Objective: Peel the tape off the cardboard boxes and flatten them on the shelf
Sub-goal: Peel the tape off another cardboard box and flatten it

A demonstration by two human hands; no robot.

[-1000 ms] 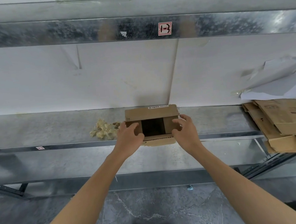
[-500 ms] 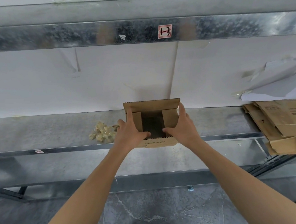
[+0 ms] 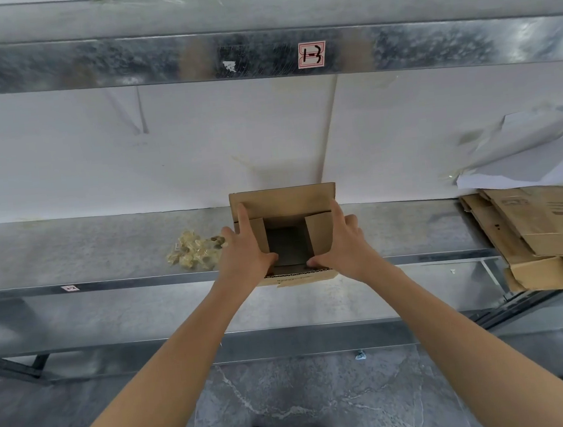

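**Item: cardboard box [image 3: 284,204].** It sits on the shelf [image 3: 71,254] at the front edge, open end towards you. The far flap stands up against the white back panel, and the near flap hangs over the shelf lip. The two side flaps are turned inward, and the inside looks dark and empty.

**Hold.** Your left hand [image 3: 246,254] lies on the left side flap and your right hand [image 3: 343,247] on the right one. The fingers of both are straight and spread, pressing rather than clutching. Each thumb rests at the near edge of the opening.

**Handling (judged).**
- The box is light, thin corrugated board. It is stiff across the panels and gives way readily at the creases.
- It is dry and not slippery.
- It will slide on the smooth metal if you push from one side only.
- It is not fragile, though the flaps will tear if wrenched.
- Take it at the side walls near opposite corners and shear it along the creases.
- No tape shows from this angle. The underside is hidden, so check it before flattening.

**Nearby.**
- A wad of peeled tape [image 3: 194,251] lies just left of the box.
- A stack of flattened cardboard [image 3: 543,233] sits well to the right on the same shelf.
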